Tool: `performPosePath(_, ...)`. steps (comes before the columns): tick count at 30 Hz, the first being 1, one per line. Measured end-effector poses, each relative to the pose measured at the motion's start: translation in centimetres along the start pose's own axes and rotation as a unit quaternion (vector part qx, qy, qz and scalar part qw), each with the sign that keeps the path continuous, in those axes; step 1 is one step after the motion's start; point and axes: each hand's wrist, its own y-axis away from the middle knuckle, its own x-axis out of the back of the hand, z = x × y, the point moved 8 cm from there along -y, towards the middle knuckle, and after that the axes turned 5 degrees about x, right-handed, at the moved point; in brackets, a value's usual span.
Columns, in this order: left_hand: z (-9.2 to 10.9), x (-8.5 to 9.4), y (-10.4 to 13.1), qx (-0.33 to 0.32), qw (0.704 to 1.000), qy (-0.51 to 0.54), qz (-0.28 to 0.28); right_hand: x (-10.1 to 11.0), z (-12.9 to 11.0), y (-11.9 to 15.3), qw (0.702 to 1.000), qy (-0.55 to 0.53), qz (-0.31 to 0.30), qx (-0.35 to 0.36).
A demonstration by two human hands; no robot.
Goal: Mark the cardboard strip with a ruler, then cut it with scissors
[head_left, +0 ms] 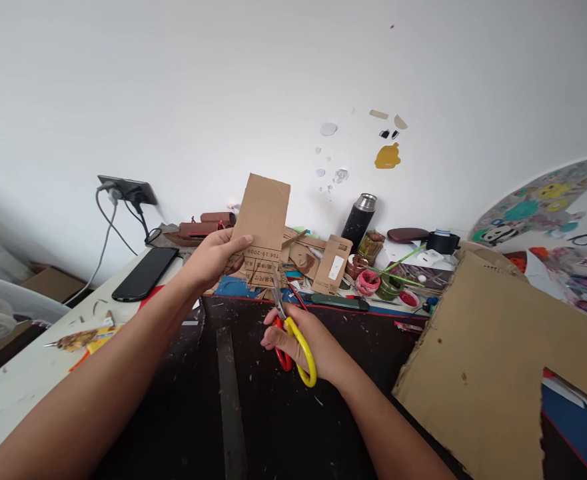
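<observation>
My left hand (218, 253) grips a rectangular brown piece of cardboard (264, 210) by its left side, the thumb lying across its face. Printed characters run along the lower part of this piece, which is held up above the table. In my right hand (306, 340) is a pair of scissors (300, 350) with one red and one yellow handle loop. The blades point up at the printed lower edge of the cardboard; whether they touch it I cannot tell.
A metal ruler (230, 400) lies on the dark mat (173, 413). A green utility knife (337, 303), paint pots (368, 283) and a thermos (359, 223) stand or lie behind. At right is a large cardboard sheet (483, 360); at left, a phone (144, 274) and a glue gun (83, 339).
</observation>
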Motion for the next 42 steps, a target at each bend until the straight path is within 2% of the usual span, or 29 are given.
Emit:
performPosePath(7, 0.4, -0.4, 0.5, 0.007, 1.0, -0.021, -0.008, -0.2, 0.6, 0.1, 0.998, -0.002, 0.025, -0.05)
performPosePath(13, -0.1, -1.5, 0.8, 0.026, 0.998, -0.037, -0.031, 0.1, 1.0, 0.3, 0.998, 0.022, 0.048, -0.04)
performPosePath(17, -0.4, -1.6, 0.7, 0.033, 0.998, -0.038, -0.028, 0.1, 1.4, 0.3, 0.998, 0.019, 0.055, -0.033)
performPosePath(26, -0.7, -1.7, 0.6, 0.034, 0.998, -0.035, -0.026, 0.5, 0.7, 0.4, 0.994, 0.08, 0.063, -0.037)
performPosePath(33, -1.6, -1.6, 0.2, 0.039, 0.999, -0.019, -0.024, 0.5, 0.7, 0.5, 0.991, 0.1, 0.061, -0.06)
performPosePath(42, -1.6, -1.8, 0.1, 0.031, 0.999, -0.022, -0.031, 0.7, 0.9, 0.4, 0.99, 0.109, 0.064, -0.066)
